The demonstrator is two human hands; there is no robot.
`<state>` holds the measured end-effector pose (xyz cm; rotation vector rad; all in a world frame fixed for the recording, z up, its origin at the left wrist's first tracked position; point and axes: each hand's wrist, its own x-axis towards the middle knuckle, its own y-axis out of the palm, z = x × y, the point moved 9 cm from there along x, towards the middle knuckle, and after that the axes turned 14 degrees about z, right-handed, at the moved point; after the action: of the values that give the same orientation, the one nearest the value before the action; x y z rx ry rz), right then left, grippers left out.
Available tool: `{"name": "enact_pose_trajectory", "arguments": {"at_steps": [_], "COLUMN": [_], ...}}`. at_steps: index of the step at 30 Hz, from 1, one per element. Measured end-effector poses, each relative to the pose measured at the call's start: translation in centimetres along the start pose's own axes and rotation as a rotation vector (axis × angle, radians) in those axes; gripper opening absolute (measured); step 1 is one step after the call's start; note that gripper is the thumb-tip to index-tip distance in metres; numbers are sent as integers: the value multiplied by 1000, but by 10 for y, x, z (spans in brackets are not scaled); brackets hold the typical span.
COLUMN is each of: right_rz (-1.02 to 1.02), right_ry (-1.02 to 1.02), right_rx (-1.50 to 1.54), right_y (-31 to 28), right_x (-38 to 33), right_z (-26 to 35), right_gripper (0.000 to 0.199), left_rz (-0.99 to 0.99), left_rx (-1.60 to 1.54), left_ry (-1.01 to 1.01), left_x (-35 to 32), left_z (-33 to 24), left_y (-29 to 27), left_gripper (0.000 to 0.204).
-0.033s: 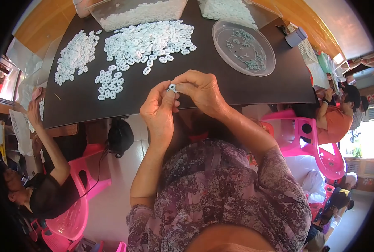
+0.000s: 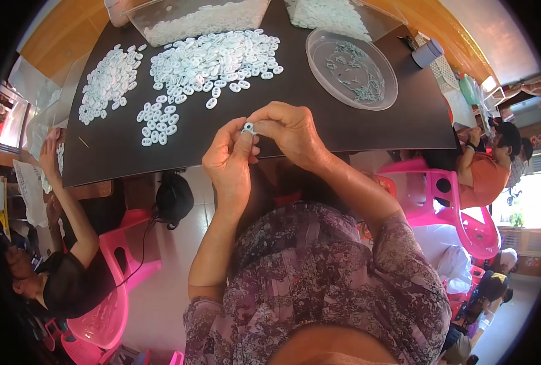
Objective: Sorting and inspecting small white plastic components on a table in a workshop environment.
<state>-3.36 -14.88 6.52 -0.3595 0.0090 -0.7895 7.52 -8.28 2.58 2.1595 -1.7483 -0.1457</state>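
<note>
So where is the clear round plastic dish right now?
In the head view, the clear round dish sits on the dark table at upper right, beyond the right hand, right of the white ring pile.

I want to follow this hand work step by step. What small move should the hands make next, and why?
Probably press the small white plastic ring together between the fingertips, then set it aside. The left hand and the right hand both pinch it just above the near edge of the dark table, while many similar white pieces lie loose ahead.

White rings (image 2: pixel 210 58) — dark table (image 2: pixel 319 121) — pink chairs (image 2: pixel 459 201).
</note>
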Motion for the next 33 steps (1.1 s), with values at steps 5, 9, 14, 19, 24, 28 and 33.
{"name": "enact_pose_trajectory", "arguments": {"at_steps": [5,9,14,19,24,28,33], "right_rz": [18,35,51,15,-66,-139,-169], "right_ry": [-4,58,58,-31,-276,-432,-505], "right_rx": [-25,141,117,0,-359,-532,-622], "right_y": [1,3,2,6,8,9,11], "right_x": [1,1,1,-4,-8,-12,-16], "right_z": [1,-6,-6,4,29,44,49], "right_gripper": [8,9,10,12,25,30,30], "left_rz": [62,74,75,38,-61,-76,-78], "left_rx": [-2,22,-49,-100,-179,-245,-174], "left_ry": [22,20,-6,16,-38,-125,-117], "left_x": [0,1,4,5,8,7,4], "left_z": [-1,-2,3,3,-2,-1,0], "left_y": [1,2,3,-3,-3,-3,-4], "left_gripper": [24,26,26,22,16,15,17]}}
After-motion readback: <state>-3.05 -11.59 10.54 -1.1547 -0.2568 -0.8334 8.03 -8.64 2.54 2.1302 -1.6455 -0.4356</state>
